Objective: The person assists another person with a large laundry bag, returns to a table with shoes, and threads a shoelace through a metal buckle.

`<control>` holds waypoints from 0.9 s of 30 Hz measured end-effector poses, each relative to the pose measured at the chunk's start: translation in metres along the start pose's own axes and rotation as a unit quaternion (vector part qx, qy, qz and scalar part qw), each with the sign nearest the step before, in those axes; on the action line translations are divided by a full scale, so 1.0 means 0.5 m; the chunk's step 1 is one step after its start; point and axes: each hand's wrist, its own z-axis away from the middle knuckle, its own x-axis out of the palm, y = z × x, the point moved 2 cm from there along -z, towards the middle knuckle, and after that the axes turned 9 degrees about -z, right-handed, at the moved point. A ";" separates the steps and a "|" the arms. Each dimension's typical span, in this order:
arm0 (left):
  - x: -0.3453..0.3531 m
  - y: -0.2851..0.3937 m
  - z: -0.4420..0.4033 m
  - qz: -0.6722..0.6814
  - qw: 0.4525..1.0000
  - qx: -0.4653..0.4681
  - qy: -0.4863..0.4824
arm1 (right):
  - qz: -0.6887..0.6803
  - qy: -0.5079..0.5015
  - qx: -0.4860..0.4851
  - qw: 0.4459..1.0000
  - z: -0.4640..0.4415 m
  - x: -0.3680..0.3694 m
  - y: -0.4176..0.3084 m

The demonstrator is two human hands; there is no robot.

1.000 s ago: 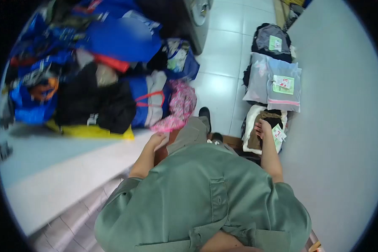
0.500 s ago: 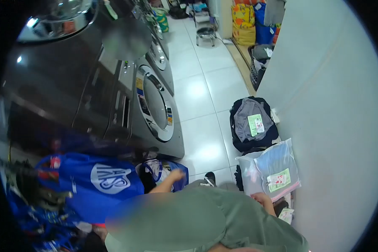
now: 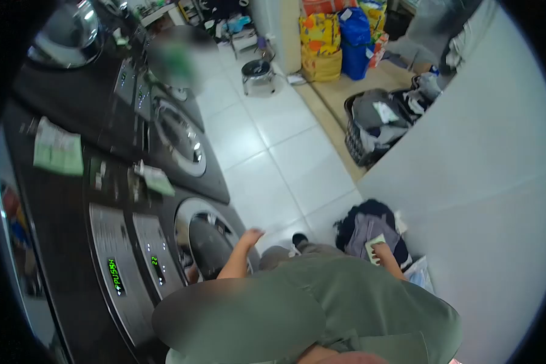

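Observation:
My left hand [image 3: 253, 236] hangs in the air beside the round door of a dark front-loading washer [image 3: 206, 239]; its fingers are blurred and I cannot make out their shape. My right hand [image 3: 381, 250] is over a bundle of dark and grey clothes [image 3: 367, 227] on the floor by the white wall, overlapping a pale green slip [image 3: 373, 247] on it. Whether the hand touches the slip is unclear. Just behind that hand, part of a clear plastic bag [image 3: 420, 273] shows.
Stacked machines line the left, with green paper slips [image 3: 57, 148] on them. A black basket of clothes [image 3: 370, 124] stands by the wall's end. Farther off are a round stool [image 3: 258, 70], a yellow bag [image 3: 320, 48] and a blue bag [image 3: 355, 42].
The view has moved forward along the aisle. The blue bags and pink cloth have left the view, the clothes bundle is now near my right hand, and the basket and stool appear closer.

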 end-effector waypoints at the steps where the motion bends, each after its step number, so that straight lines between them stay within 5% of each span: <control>1: -0.003 -0.070 -0.031 -0.054 0.994 0.089 0.018 | -0.041 0.098 0.006 0.994 -0.037 -0.022 -0.111; 2: -0.041 -0.064 -0.005 0.239 0.964 -0.113 -0.018 | -0.012 0.033 -0.044 0.998 -0.077 -0.021 -0.195; 4: -0.107 -0.113 -0.005 0.276 0.955 -0.099 0.032 | 0.011 -0.052 -0.056 0.997 -0.128 -0.007 -0.337; 9: -0.179 -0.285 -0.150 -0.030 0.991 -0.118 -0.063 | -0.009 0.022 -0.094 0.995 -0.338 0.066 -0.584; 11: -0.261 -0.295 -0.271 -0.101 0.986 -0.093 -0.091 | -0.119 0.185 -0.186 0.958 -0.380 0.073 -0.675; 14: -0.457 -0.265 -0.498 -0.213 0.971 -0.026 -0.107 | -0.112 0.038 0.049 0.992 -0.392 0.136 -0.719; 17: -0.661 -0.167 -0.798 -0.322 0.941 0.093 -0.048 | -0.026 -0.060 0.100 0.993 -0.392 0.145 -0.766; 19: -0.811 -0.044 -0.971 -0.224 0.970 0.078 0.052 | 0.032 -0.019 0.121 0.992 -0.432 0.128 -0.782; 20: -0.874 0.035 -1.022 -0.049 0.995 -0.026 0.080 | 0.021 -0.015 0.124 0.992 -0.457 0.120 -0.790; 21: -0.917 0.082 -1.097 0.039 0.996 -0.032 0.075 | -0.031 0.029 0.110 0.993 -0.479 0.110 -0.793; 23: -0.979 0.164 -1.224 0.047 0.988 0.042 0.142 | -0.080 0.075 0.102 0.989 -0.525 0.068 -0.789; 25: -1.007 0.287 -1.272 0.165 0.974 -0.026 0.150 | -0.079 0.050 0.083 0.992 -0.612 0.028 -0.810; 27: -1.006 0.377 -1.311 0.144 0.984 -0.056 0.089 | -0.154 0.043 0.118 0.980 -0.692 -0.049 -0.868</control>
